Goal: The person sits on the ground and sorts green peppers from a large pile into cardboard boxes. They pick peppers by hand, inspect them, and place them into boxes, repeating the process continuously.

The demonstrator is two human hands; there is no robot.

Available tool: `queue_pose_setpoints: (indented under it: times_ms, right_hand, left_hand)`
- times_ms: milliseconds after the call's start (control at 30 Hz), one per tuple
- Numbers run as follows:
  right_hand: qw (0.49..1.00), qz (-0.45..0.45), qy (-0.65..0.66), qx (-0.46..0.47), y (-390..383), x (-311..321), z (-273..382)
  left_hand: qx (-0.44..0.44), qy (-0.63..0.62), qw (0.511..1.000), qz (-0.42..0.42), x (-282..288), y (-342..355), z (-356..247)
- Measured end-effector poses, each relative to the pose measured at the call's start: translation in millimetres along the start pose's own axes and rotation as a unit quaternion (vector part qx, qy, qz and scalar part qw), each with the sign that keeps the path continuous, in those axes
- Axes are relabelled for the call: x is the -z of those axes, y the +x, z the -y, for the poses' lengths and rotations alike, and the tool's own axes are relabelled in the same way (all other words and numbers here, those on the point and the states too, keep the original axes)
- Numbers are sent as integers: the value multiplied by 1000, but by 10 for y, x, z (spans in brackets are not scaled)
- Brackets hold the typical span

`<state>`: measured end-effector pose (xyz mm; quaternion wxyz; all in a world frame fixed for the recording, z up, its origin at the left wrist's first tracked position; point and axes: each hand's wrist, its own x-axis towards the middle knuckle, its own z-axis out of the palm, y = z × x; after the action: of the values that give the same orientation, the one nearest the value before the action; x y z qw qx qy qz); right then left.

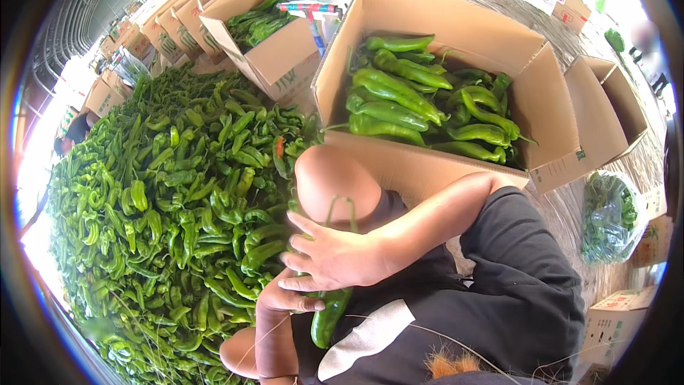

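My left hand (288, 292) is closed around long green peppers (329, 317) above my lap, partly hidden by my right hand. My right hand (320, 260) lies across them with its fingers spread, and the curved stems show above it. A big heap of green peppers (164, 171), with a reddish one among them, lies beside both hands on the left. My bare knee (335, 178) rises just in front of them. Beyond the knee, an open cardboard box (541, 107) holds several long green peppers (399, 107).
A second box (285, 64) of peppers stands at the upper middle, with more cartons (171, 25) behind it. Open cartons (591, 128) stand at right, near a clear bag of greens (609, 217). A blurred person (645, 39) is at the far upper right.
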<state>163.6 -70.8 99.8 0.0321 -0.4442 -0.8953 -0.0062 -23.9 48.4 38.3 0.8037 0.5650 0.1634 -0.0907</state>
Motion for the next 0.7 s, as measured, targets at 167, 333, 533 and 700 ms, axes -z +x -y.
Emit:
queue_pose_setpoints:
  times_ms: [167,333,533,700]
  right_hand:
    - [993,-41,99,-47,-698,422,-234]
    - [900,-125,-146,-390,-1922,1124,-682]
    - [717,-14,-87,-692,-3601,520,-1953]
    - [727,59,-7,-684,-4276,-545,-2402]
  left_hand:
    - [-33,5,987,158,124,216,-65]
    - [-184,-12,967,-176,189,-132,-127]
    - [-88,-12,988,-127,239,-121,16]
    - [-30,-37,991,-121,251,-149,251]
